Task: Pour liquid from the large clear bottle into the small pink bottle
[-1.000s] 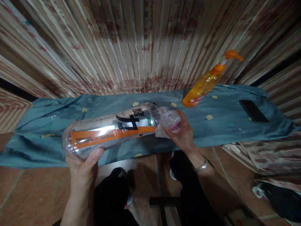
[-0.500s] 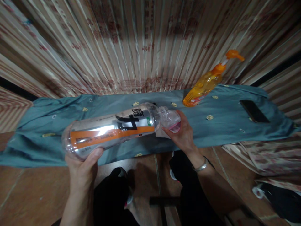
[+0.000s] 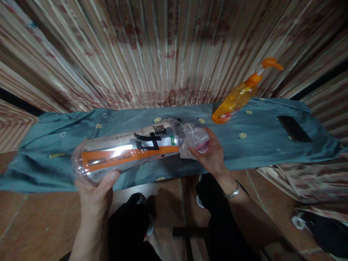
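Note:
My left hand [image 3: 95, 185] is closed around the base end of a large clear plastic bottle [image 3: 130, 150] with a silver and orange label and black lettering. The bottle lies nearly level above the cloth, tilted so its neck points right and slightly up. My right hand [image 3: 210, 154] grips a small clear plastic container [image 3: 198, 137] with pink at its lower side. The container's left end meets the bottle's mouth; whether they are joined I cannot tell. A pale flat piece [image 3: 187, 154] shows beneath the bottle's neck, partly hidden.
An orange pump bottle [image 3: 235, 101] of yellow liquid stands on the teal cloth [image 3: 258, 141] at the back right. Farther right lies a black phone [image 3: 294, 128]. A patterned curtain [image 3: 152, 54] hangs behind the table. Black bundled fabric [image 3: 323, 232] is on the floor at lower right.

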`<state>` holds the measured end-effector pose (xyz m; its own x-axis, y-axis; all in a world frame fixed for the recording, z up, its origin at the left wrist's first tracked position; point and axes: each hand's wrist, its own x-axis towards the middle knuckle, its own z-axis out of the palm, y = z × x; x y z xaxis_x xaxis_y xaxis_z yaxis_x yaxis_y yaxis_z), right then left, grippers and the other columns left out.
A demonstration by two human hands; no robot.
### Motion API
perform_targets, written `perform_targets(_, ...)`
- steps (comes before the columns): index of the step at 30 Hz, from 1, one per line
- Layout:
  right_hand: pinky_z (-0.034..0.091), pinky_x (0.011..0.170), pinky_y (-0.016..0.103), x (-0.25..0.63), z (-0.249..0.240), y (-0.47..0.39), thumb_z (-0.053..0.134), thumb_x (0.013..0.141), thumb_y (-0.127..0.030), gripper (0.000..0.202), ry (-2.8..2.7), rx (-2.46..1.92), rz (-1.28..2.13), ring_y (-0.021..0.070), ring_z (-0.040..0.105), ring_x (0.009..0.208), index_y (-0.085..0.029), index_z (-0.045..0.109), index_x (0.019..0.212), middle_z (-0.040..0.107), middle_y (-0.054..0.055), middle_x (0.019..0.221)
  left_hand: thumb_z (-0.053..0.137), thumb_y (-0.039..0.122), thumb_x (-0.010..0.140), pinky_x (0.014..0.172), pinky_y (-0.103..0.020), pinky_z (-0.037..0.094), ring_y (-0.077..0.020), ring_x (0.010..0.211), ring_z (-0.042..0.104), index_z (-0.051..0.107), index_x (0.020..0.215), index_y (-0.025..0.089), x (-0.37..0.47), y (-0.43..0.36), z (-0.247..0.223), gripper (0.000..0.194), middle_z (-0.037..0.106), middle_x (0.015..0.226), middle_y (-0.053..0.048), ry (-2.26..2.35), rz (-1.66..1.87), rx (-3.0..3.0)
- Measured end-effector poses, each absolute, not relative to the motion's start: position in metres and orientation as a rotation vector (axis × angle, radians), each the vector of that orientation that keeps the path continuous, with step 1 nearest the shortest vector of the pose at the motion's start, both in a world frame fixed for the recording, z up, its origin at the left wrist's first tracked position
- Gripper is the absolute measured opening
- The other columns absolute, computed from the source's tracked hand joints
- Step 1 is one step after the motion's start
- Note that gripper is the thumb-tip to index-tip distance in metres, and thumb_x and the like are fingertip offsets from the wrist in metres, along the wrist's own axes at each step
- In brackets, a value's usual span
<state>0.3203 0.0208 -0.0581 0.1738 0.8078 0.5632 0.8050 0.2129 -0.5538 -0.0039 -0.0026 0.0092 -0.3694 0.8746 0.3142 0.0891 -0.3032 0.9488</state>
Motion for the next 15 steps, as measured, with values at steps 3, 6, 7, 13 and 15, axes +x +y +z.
perform_targets(3,0.054,0.106,0.059,0.3203,-0.0587,0.0212,0.081,0.076,-0.049,0.081,-1.601,-1.549,-0.001,0.0355,0.063,0.127,-0.019,0.045,0.142,0.065,0.018,0.137,0.095,0.037,0.050,0.112,-0.051,0.048,-0.0293,0.111,0.066,0.058,0.140,0.029,-0.0054,-0.0035,0.0090,0.097,0.067,0.125,-0.007,1.363,1.727,1.276)
perform_targets(6,0.054,0.105,0.058,0.3204,-0.0594,0.0214,0.081,0.076,-0.048,0.080,-1.591,-1.550,0.011,0.0353,0.064,0.127,-0.019,0.045,0.142,0.065,0.018,0.136,0.096,0.036,0.049,0.112,-0.052,0.049,-0.0305,0.116,0.065,0.057,0.140,0.031,-0.0058,-0.0035,0.0087,0.099,0.066,0.131,-0.007,1.353,1.726,1.274)
perform_targets(7,0.055,0.105,0.058,0.3205,-0.0596,0.0214,0.080,0.076,-0.048,0.080,-1.587,-1.555,0.018,0.0352,0.064,0.127,-0.019,0.045,0.142,0.064,0.018,0.137,0.096,0.036,0.049,0.112,-0.051,0.049,-0.0304,0.117,0.065,0.057,0.141,0.031,-0.0057,-0.0034,0.0085,0.099,0.066,0.131,-0.007,1.349,1.725,1.272)
perform_targets(13,0.056,0.103,0.058,0.3195,-0.0587,0.0208,0.080,0.075,-0.046,0.080,-1.576,-1.556,0.033,0.0358,0.065,0.126,-0.019,0.045,0.142,0.064,0.018,0.137,0.095,0.034,0.052,0.115,-0.052,0.047,-0.0319,0.120,0.065,0.056,0.144,0.031,-0.0066,-0.0036,0.0065,0.100,0.065,0.134,-0.008,1.338,1.726,1.281)
perform_targets(15,0.056,0.103,0.057,0.3187,-0.0579,0.0205,0.078,0.077,-0.046,0.078,-1.568,-1.557,0.030,0.0357,0.065,0.125,-0.019,0.045,0.142,0.064,0.018,0.137,0.095,0.035,0.052,0.116,-0.053,0.046,-0.0337,0.125,0.062,0.055,0.145,0.030,-0.0077,-0.0036,0.0051,0.101,0.063,0.139,-0.009,1.352,1.734,1.293)
